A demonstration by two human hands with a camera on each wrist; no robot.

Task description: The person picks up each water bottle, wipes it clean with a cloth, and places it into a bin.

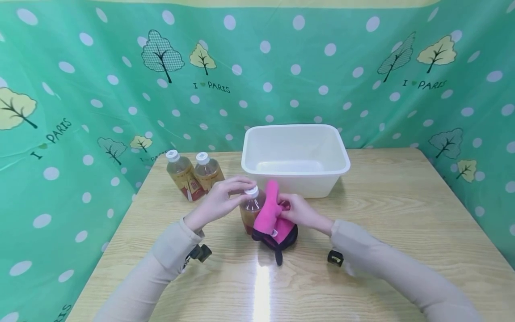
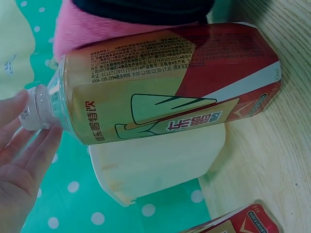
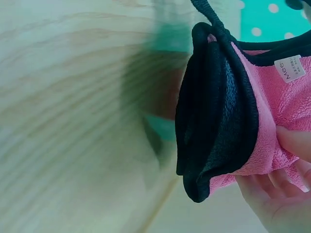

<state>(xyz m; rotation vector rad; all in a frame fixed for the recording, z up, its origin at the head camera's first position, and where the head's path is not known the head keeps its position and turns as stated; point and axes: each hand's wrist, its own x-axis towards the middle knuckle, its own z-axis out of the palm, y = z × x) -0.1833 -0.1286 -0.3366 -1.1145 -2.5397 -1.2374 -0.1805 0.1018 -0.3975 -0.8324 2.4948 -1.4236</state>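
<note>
With fingers and thumb round its white cap (image 2: pixel 33 109), my left hand (image 1: pixel 221 197) holds a drink bottle (image 1: pixel 248 213). This bottle has a red and tan label and stands upright on the table in front of the white tub. My right hand (image 1: pixel 301 211) grips a folded pink cloth (image 1: pixel 266 219) with black edging, just right of the bottle. The cloth overlaps part of the bottle in the head view. In the right wrist view, the thumb and fingers pinch the pink pile, and a small white tag (image 3: pixel 290 68) and black loop (image 3: pixel 209 10) show.
A white rectangular tub (image 1: pixel 297 185) stands behind my hands. Two more bottles with white caps, a left one (image 1: pixel 186 181) and a right one (image 1: pixel 209 173), stand at the back left. A green dotted curtain (image 1: pixel 265 71) hangs beyond the wooden table (image 1: pixel 394 197).
</note>
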